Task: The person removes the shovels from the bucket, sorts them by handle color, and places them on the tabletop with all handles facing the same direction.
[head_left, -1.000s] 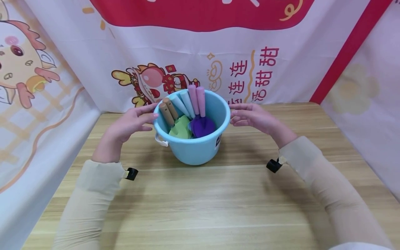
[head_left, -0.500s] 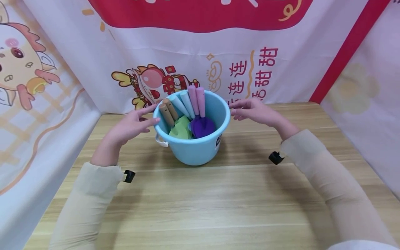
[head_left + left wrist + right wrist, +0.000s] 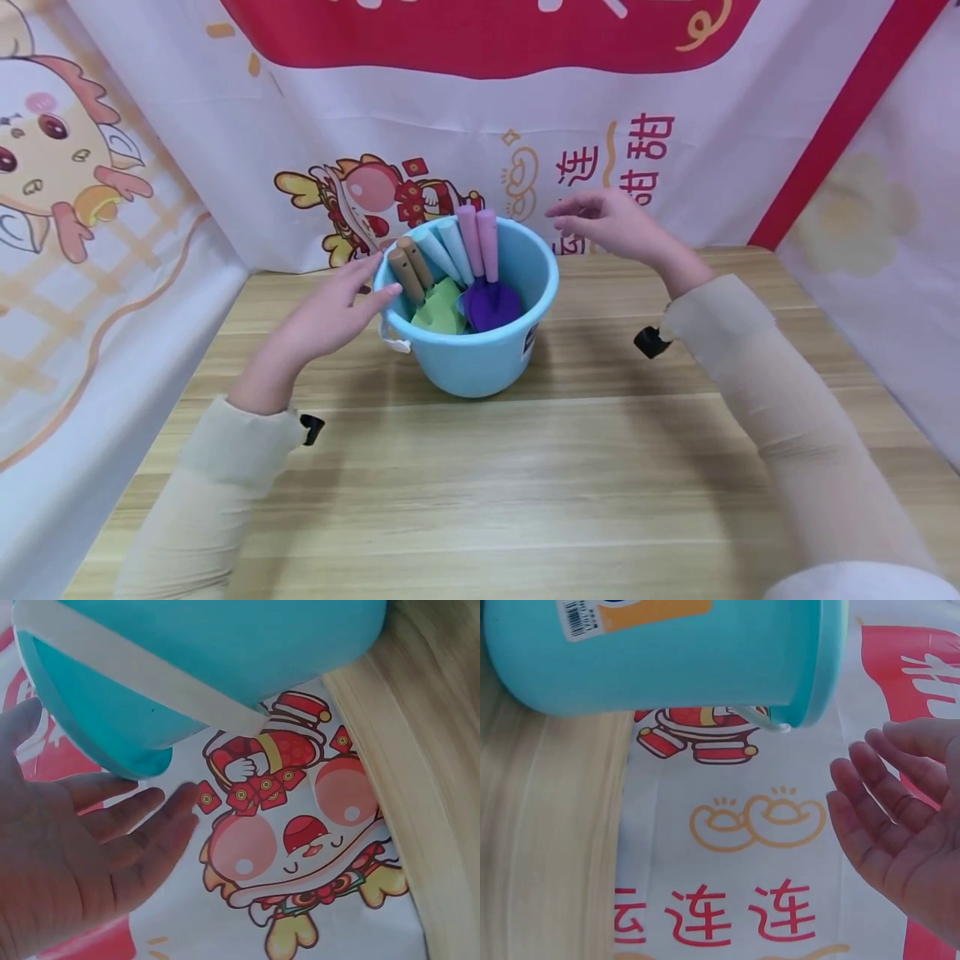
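Note:
A light blue bucket (image 3: 472,367) stands upright on the table. It holds small toy garden tools: brown handles (image 3: 406,275) by green heads (image 3: 440,308), light blue handles (image 3: 454,247), and pink handles (image 3: 487,243) with a purple shovel blade (image 3: 492,307). My left hand (image 3: 330,312) is at the bucket's left rim, thumb over the edge and fingers outside. In the left wrist view those fingers (image 3: 142,847) are loosely extended near the rim; firm contact cannot be told. Off the right rim, my right hand (image 3: 618,225) hangs with relaxed fingers, holding nothing.
The wooden table (image 3: 480,492) extends in front of the bucket. A printed white and red cloth (image 3: 480,108) hangs right behind it, and more cloth covers both sides. The bucket's white carrying handle (image 3: 395,340) hangs down at its left side.
My right hand has risen from beside the right rim and now stands apart from it. My left hand's thumb has come farther over the left rim. The bucket stays in place.

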The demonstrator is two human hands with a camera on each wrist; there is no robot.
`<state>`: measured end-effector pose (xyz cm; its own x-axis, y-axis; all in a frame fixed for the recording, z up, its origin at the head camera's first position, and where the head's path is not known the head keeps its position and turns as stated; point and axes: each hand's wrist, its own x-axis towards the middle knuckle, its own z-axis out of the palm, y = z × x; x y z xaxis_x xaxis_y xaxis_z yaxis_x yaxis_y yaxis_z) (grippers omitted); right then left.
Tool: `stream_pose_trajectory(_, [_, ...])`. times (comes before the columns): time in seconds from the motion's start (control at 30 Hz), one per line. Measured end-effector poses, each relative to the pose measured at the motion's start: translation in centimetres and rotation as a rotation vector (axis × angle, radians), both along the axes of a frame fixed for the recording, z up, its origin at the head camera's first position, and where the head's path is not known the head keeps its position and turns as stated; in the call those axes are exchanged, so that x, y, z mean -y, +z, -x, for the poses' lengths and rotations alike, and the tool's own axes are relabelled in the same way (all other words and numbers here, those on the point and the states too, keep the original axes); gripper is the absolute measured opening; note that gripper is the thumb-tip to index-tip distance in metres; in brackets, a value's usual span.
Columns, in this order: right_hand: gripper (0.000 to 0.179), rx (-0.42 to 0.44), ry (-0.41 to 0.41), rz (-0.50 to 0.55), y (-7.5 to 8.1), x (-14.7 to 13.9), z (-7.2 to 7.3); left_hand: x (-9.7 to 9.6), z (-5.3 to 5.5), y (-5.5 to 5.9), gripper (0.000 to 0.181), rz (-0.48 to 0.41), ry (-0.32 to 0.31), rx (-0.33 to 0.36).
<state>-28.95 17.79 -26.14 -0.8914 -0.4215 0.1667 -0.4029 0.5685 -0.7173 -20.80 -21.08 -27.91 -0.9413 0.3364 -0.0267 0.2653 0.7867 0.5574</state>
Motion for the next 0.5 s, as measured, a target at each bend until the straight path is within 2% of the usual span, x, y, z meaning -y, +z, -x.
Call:
stream_pose_trajectory(0.17, [0.031,-0.052,0.02,-0.012,0.5,1.7,0.8,-0.6,-0.3,-0.1,0.088,0.137,0.016,-0.048])
stream_pose_trajectory(0.3, [0.029,-0.086,0.028,-0.029,0.8,3.0,1.4,-1.0,-0.4,-0.2,0.091,0.195,0.032,-0.07])
stream_pose_trajectory(0.5, [0.033,-0.088,0.035,-0.076,1.3,4.6,1.9,-1.3,-0.7,0.0,0.095,0.308,0.055,-0.103])
